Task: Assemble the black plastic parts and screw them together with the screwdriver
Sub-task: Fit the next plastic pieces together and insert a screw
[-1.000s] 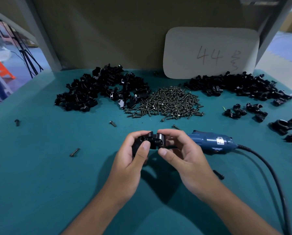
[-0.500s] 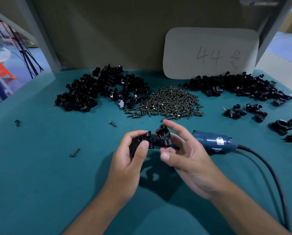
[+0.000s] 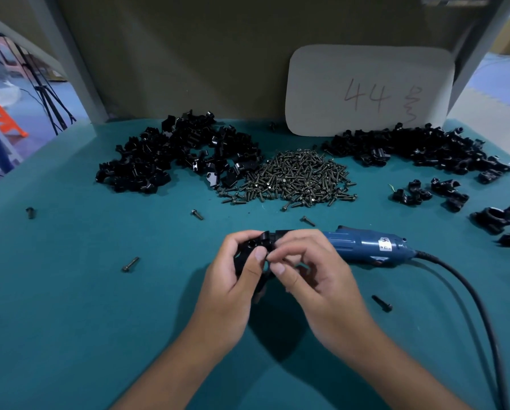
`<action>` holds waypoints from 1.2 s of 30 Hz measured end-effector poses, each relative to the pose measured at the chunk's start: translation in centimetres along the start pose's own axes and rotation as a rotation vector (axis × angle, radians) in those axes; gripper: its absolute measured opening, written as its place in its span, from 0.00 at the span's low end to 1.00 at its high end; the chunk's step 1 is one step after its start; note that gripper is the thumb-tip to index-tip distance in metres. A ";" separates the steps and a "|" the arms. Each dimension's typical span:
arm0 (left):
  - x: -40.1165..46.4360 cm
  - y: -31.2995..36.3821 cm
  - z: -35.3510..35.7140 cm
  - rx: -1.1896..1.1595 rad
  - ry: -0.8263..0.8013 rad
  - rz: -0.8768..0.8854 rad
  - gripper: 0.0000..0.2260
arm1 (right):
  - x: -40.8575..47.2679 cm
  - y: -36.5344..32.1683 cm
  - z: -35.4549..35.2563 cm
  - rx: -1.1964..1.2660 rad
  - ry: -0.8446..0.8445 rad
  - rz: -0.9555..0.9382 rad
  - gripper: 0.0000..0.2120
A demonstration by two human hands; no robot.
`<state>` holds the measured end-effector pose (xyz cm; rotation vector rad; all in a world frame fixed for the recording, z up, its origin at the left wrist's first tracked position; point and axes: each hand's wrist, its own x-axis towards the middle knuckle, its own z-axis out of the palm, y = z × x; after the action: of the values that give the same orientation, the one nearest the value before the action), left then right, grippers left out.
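Near the middle of the teal tabletop (image 3: 70, 291), the left hand (image 3: 233, 288) curls its fingers round a black plastic part (image 3: 252, 247), thumb pressed on its front. The right hand (image 3: 313, 279) meets it from the right, fingers bent and pinching at the same part; what exactly the fingertips grip is hidden. Just behind the right hand lies the blue screwdriver (image 3: 366, 245), its black cord (image 3: 469, 294) running off toward the near right corner. Toward the back edge sit a pile of screws (image 3: 295, 176), a heap of black parts (image 3: 177, 152) to its left and another heap (image 3: 425, 149) to its right. A few loose screws (image 3: 131, 264) lie scattered on the cloth.
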<state>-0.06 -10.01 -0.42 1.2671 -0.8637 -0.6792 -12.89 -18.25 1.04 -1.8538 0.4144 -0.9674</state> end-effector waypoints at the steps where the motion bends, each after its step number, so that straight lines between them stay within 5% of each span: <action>1: 0.1 0.1 0.0 -0.039 0.004 -0.039 0.12 | -0.1 0.1 -0.1 -0.115 -0.011 -0.104 0.08; 6: 0.5 0.6 -0.7 -0.222 0.003 -0.122 0.10 | 0.0 1.0 -0.5 -0.401 -0.125 -0.338 0.22; 15: 0.5 0.6 -0.7 -0.234 -0.061 -0.093 0.15 | 0.5 1.2 -1.2 -0.431 0.014 -0.370 0.09; 19: 0.5 0.1 -0.5 -0.161 -0.047 -0.052 0.09 | 0.4 0.8 -0.8 -0.319 0.057 -0.176 0.09; 23: 0.4 -0.2 -1.0 0.005 -0.031 0.013 0.12 | 0.3 -0.1 -0.5 0.135 0.008 0.204 0.10; 26: 0.2 -0.3 -1.1 0.040 -0.055 0.034 0.16 | 0.6 -0.3 -0.4 0.206 0.027 0.227 0.03; 36: 0.2 -0.7 -0.9 0.040 -0.031 0.040 0.21 | 0.7 0.0 -0.5 0.242 -0.001 0.295 0.13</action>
<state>0.89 -9.86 -1.15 1.2752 -0.9295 -0.6541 -12.89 -18.98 1.49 -1.5246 0.5297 -0.7784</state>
